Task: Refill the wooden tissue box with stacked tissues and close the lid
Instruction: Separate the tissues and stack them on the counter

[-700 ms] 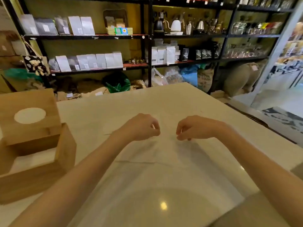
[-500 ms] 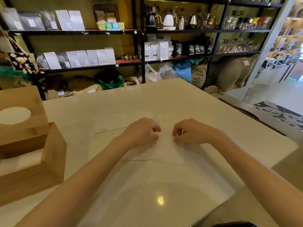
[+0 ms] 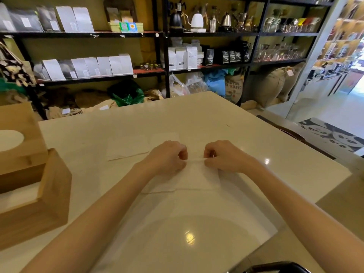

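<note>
A white tissue (image 3: 194, 179) lies on the pale table (image 3: 256, 146) in front of me. My left hand (image 3: 169, 155) and my right hand (image 3: 222, 154) both pinch its far edge, lifted into a thin fold between them. Another white tissue (image 3: 127, 148) lies flat to the left of my hands, and a third (image 3: 164, 137) just beyond them. The wooden tissue box (image 3: 53, 196) stands open at the left edge with white tissues inside. Its wooden lid (image 3: 23, 140), with an oval hole, leans tilted on the box's far side.
Black shelves (image 3: 165, 56) with bags, kettles and glassware line the wall behind the table. Sacks and bags sit on the floor below them. The table's right edge drops to a floor with a patterned mat (image 3: 332, 134). A dark object (image 3: 275, 268) shows at the bottom edge.
My view has shifted right, so the box sits further left. Both hands came down onto the tissue and now pinch its far edge up between them.
</note>
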`<move>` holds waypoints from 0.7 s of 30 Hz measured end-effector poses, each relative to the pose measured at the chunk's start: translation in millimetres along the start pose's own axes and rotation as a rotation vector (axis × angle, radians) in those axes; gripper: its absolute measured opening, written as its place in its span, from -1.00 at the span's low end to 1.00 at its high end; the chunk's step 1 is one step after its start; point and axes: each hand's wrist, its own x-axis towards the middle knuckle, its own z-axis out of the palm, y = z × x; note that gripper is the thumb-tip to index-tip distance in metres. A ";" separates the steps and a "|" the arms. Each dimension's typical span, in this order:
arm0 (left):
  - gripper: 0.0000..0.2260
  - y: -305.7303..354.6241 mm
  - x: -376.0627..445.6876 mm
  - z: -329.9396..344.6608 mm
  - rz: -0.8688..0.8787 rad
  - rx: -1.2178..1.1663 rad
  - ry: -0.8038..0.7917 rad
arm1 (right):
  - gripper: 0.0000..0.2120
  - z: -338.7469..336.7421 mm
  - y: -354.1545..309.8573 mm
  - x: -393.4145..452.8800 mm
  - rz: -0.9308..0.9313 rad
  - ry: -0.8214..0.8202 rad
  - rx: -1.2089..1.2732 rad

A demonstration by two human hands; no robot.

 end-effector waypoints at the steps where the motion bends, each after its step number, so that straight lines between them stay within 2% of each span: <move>1: -0.98 -1.1 -0.1 -1.8 -0.005 -0.049 0.022 | -0.97 -2.9 -0.5 0.3 -0.016 0.033 0.026; 7: -0.93 -7.8 -0.4 -12.4 -0.020 -0.299 0.293 | -0.88 -19.7 -8.4 1.2 -0.141 0.329 0.179; 12: -0.90 -6.6 -6.3 -30.5 -0.007 -0.332 0.486 | -0.89 -33.8 -20.4 1.5 -0.230 0.490 0.246; 17: -0.87 0.2 -30.9 -57.5 0.004 -0.367 0.599 | -0.87 -41.6 -35.0 0.8 -0.317 0.520 0.304; 21: -0.88 3.2 -63.0 -74.7 -0.028 -0.364 0.599 | -0.82 -39.3 -50.1 -3.4 -0.375 0.428 0.409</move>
